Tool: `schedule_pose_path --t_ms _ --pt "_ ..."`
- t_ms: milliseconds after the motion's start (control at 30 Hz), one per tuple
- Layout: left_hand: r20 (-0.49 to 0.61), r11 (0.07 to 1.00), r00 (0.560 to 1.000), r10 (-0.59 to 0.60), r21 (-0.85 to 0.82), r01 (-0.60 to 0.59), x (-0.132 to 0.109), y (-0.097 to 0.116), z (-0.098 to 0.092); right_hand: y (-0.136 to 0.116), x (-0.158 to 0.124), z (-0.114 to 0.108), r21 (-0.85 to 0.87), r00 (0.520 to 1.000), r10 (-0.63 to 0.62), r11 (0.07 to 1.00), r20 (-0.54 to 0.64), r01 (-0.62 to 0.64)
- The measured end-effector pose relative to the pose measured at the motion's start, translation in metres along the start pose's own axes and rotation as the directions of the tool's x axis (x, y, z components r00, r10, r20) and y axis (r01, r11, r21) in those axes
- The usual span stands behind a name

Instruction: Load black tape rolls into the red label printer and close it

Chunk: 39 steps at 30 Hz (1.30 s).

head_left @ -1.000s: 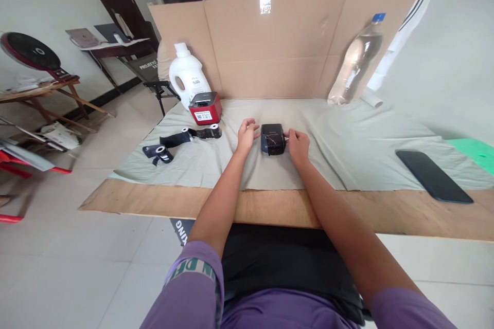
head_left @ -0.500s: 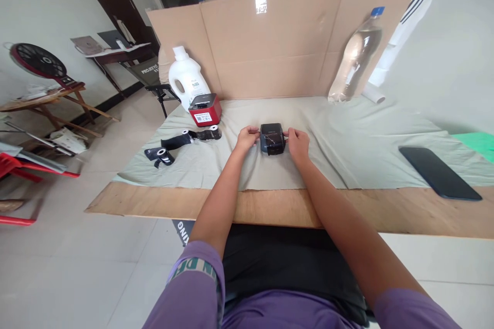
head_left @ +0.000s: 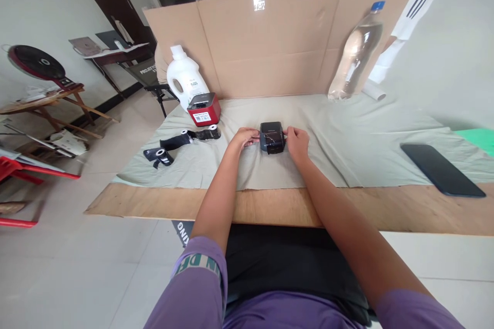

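A small boxy dark device (head_left: 272,138), with a glossy black strip or panel over its top and front, sits on the pale cloth in front of me. My left hand (head_left: 247,137) lies at its left side, fingers stretched toward the casing and the fingertips at its edge. On the other side my right hand (head_left: 297,143) is curled, thumb and forefinger pinching at the device's right edge. What exactly those fingertips grip is too small to make out. To the left, black rolls with white cores (head_left: 181,140) lie partly unrolled on the cloth.
Behind the rolls stand a red and black box-shaped device (head_left: 204,109) and a white jug (head_left: 186,77). A cardboard panel (head_left: 270,51) rises at the back. A clear bottle with blue cap (head_left: 357,56) leans against it. A dark phone (head_left: 442,169) lies at right, near the wooden edge (head_left: 270,205).
The fingers of my left hand have straightened and flattened beside the device. My right hand keeps its pinch at the right edge. The device stays in place; the view has shifted slightly.
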<state>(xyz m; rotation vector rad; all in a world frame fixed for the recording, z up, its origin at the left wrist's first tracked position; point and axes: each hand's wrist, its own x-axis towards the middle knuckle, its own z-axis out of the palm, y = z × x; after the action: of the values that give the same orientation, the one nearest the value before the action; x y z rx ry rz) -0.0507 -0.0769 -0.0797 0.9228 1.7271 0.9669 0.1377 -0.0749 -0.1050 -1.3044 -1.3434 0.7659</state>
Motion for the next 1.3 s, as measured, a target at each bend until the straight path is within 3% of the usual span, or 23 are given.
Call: schedule_pose_path --t_ms 433,767,1000,1300 --pt "-0.011 0.999 1.000 -0.017 0.033 0.017 0.000 0.007 0.002 -0.001 -0.004 0.001 -0.117 0.998 -0.059 0.991 0.009 0.059" --pt "0.005 0.998 0.999 0.052 0.018 -0.052 0.006 -0.001 0.000 0.000 -0.003 0.001 -0.083 0.998 -0.065 0.994 0.005 0.065" --pt "-0.036 0.979 0.980 0.197 -0.039 -0.198 0.012 -0.017 0.002 0.000 -0.002 0.000 -0.071 0.998 -0.056 0.996 0.013 0.056" --pt "-0.145 0.886 0.881 0.450 -0.053 -0.461 0.014 -0.029 0.008 0.002 -0.001 -0.001 -0.058 0.998 -0.050 0.997 0.033 0.052"
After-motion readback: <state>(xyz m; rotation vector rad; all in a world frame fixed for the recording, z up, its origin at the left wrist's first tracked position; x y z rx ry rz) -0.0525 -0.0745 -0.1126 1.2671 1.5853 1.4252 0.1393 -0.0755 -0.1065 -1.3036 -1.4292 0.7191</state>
